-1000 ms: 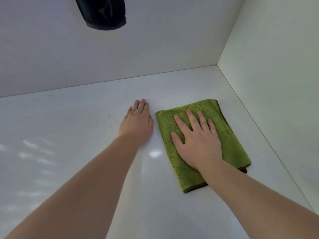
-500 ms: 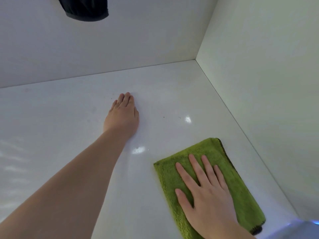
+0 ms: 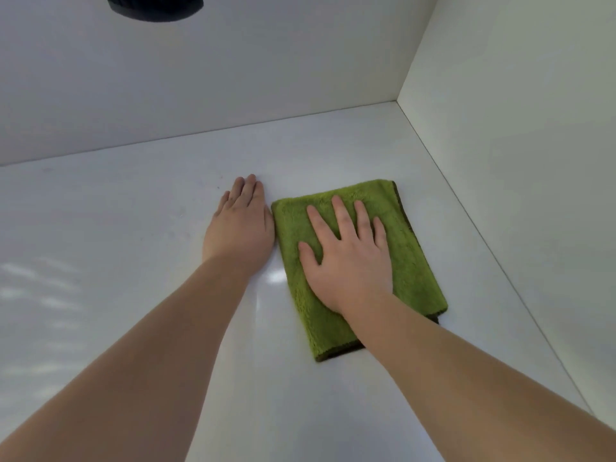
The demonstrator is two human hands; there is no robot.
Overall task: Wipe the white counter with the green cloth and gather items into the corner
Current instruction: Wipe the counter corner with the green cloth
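Fingers of right hand straight and spread, lying flat on top of green cloth, pressing it, not curled round it; thumb out toward 9 o'clock. Left hand palm down on white counter, its fingers straight and close together pointing to 12 o'clock, grasping nothing. Its thumb side is right against the cloth's left edge; touching or just beside, cannot tell. Cloth is folded to a rectangle and lies flat on the counter just right of frame centre, long side running about 11 to 5 o'clock, with darker brown trim showing along its right and near edges. It sits at 7 o'clock from the corner, apart from it, and near but not touching the side wall at 3 o'clock. Back wall at 12 o'clock, well apart from both hands. Bare forearms enter from 6 o'clock. Dark rounded object cut off by the top edge at 11 o'clock, cannot tell what it is. Pale reflections on the counter at 9 o'clock.
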